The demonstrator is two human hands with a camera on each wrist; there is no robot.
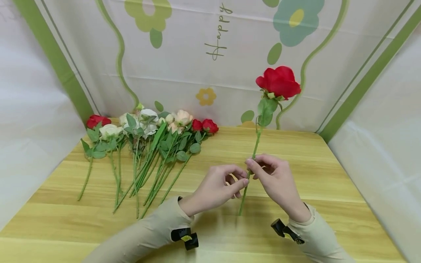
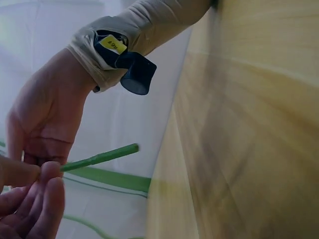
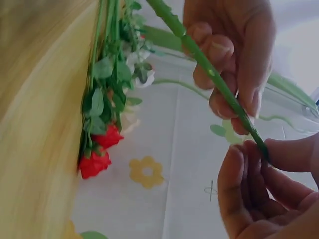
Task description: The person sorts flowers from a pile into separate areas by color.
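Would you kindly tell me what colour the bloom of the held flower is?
The bloom is red, showing best in the head view.

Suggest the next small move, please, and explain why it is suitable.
I would probably loosen the left hand from the green stem: the right hand pinches it higher up, nearer the red flower, and could likely support it alone.

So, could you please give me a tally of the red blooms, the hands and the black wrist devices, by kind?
Red blooms: 4 (the held red bloom, the left red bloom and two right red blooms on the table)
Hands: 2 (left hand, right hand)
Black wrist devices: 2
Total: 8
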